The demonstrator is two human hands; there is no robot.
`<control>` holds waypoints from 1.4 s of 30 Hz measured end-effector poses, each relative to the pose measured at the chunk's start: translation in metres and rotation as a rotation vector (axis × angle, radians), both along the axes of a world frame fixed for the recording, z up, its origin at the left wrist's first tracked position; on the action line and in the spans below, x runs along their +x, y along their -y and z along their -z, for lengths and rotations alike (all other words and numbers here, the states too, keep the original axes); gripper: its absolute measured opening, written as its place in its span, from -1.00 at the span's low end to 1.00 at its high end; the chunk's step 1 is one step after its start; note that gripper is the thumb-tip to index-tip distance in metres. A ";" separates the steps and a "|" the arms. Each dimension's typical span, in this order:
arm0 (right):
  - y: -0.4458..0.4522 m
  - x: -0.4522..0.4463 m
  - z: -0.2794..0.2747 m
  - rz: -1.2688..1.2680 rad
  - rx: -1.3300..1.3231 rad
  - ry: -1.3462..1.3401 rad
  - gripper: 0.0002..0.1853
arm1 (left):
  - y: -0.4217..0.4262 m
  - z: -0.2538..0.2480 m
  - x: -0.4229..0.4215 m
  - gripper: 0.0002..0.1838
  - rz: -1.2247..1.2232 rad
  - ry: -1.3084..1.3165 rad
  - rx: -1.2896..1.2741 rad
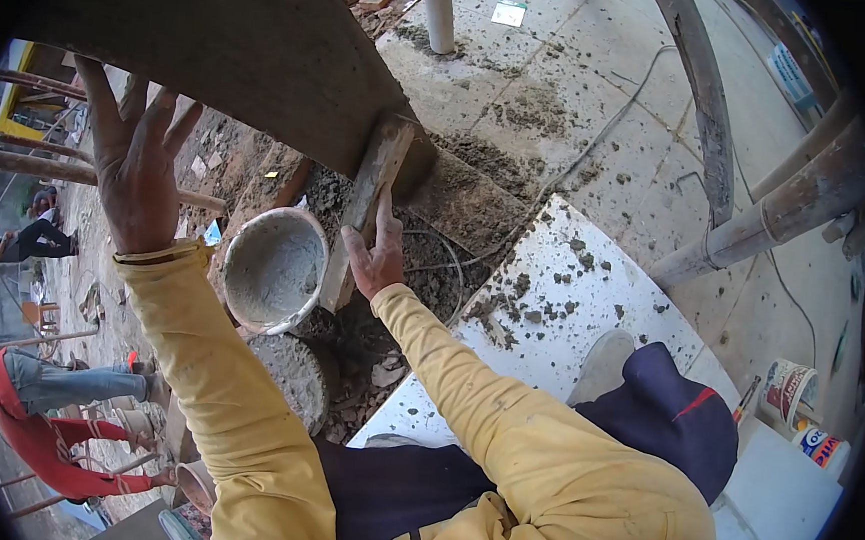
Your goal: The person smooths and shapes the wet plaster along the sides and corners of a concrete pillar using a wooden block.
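Observation:
My left hand [141, 171] is raised with its fingers spread, the fingertips at the near edge of a smooth grey plastered wall or column [238, 46]. Nothing shows in its grasp. My right hand [378, 256] grips a wooden batten [380, 166], thumb on one side and a finger stretched along it. The batten is tilted and lies against the end of the plastered face. Beside it stands a round bowl [274, 271] with wet grey mortar inside. Another rounded container with a grey surface [295, 376] sits below the bowl, partly hidden by my sleeve.
White board [572, 290] under my feet is spattered with mortar clumps. Poles [777, 224] stand at the right, and a thin cable [613, 132] crosses the floor. Paint buckets [788, 390] are at lower right. A person in red [35, 433] bends at left; another person [39, 237] sits farther off.

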State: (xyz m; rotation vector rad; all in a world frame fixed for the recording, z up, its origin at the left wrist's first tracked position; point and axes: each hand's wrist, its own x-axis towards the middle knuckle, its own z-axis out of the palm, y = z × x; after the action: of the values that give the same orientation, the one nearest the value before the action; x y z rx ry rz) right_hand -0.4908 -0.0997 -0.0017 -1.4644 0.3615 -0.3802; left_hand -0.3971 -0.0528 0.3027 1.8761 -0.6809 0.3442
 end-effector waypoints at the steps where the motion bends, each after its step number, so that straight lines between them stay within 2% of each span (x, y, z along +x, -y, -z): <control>1: -0.001 0.002 0.002 0.005 0.003 0.000 -0.06 | 0.000 -0.001 0.000 -0.16 0.001 0.003 0.004; 3: -0.003 0.010 0.010 -0.004 0.108 -0.168 -0.06 | 0.003 -0.002 -0.003 -0.15 -0.008 -0.004 -0.003; 5: -0.006 0.017 0.028 0.042 0.156 -0.166 -0.08 | 0.006 -0.002 -0.005 -0.15 -0.024 -0.009 -0.013; 7: -0.003 0.025 0.055 0.111 0.547 -0.090 -0.06 | 0.008 -0.003 -0.007 -0.14 -0.020 -0.017 -0.035; 8: 0.001 0.024 0.065 0.050 0.683 -0.198 -0.03 | 0.008 -0.003 -0.006 -0.14 -0.013 -0.008 -0.036; 9: 0.004 0.023 0.074 0.056 0.683 -0.186 -0.03 | 0.006 -0.002 -0.004 -0.13 -0.008 -0.020 -0.049; 12: 0.003 0.018 0.081 0.066 0.344 -0.222 -0.02 | 0.002 0.001 -0.002 -0.15 0.006 -0.025 -0.041; 13: 0.002 0.016 0.065 0.066 0.348 -0.220 -0.02 | 0.001 0.001 -0.001 -0.18 0.020 -0.019 -0.022; 16: 0.006 0.013 0.002 0.047 0.083 -0.049 -0.06 | 0.005 -0.001 -0.004 -0.16 -0.006 0.010 0.008; 19: 0.015 0.016 -0.020 0.052 -0.065 0.055 -0.06 | 0.005 0.000 -0.004 -0.14 -0.013 0.005 -0.003; 21: 0.012 0.017 -0.007 0.011 -0.016 -0.022 -0.06 | 0.003 0.000 -0.002 -0.14 -0.007 0.005 0.000; 24: 0.006 0.018 0.032 0.090 0.411 -0.085 -0.05 | 0.005 0.000 -0.004 -0.13 -0.003 0.001 -0.001; 27: 0.010 0.012 0.064 0.003 0.419 -0.208 -0.06 | 0.007 -0.002 -0.003 -0.12 -0.004 0.006 -0.001; 28: 0.009 0.013 0.057 0.056 0.360 -0.178 -0.06 | 0.005 -0.001 -0.004 -0.12 -0.011 0.000 0.004; 32: 0.015 0.009 -0.035 0.041 0.175 -0.056 -0.07 | 0.006 -0.001 -0.005 -0.12 -0.023 -0.017 0.000; 34: 0.019 0.009 -0.068 0.026 0.019 0.139 -0.10 | 0.005 -0.001 -0.004 -0.12 -0.022 -0.002 0.002; 38: 0.010 0.016 -0.041 0.078 0.008 0.119 -0.10 | 0.003 -0.001 -0.002 -0.13 0.014 -0.012 -0.001; 42: 0.008 0.015 -0.012 0.042 0.121 0.073 -0.09 | 0.006 0.000 -0.004 -0.13 -0.013 0.010 -0.001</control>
State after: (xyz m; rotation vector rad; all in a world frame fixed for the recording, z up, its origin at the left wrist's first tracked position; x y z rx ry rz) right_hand -0.4759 -0.1076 0.0098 -1.3228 0.3511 -0.4366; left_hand -0.4012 -0.0590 0.3026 1.8796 -0.6750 0.3623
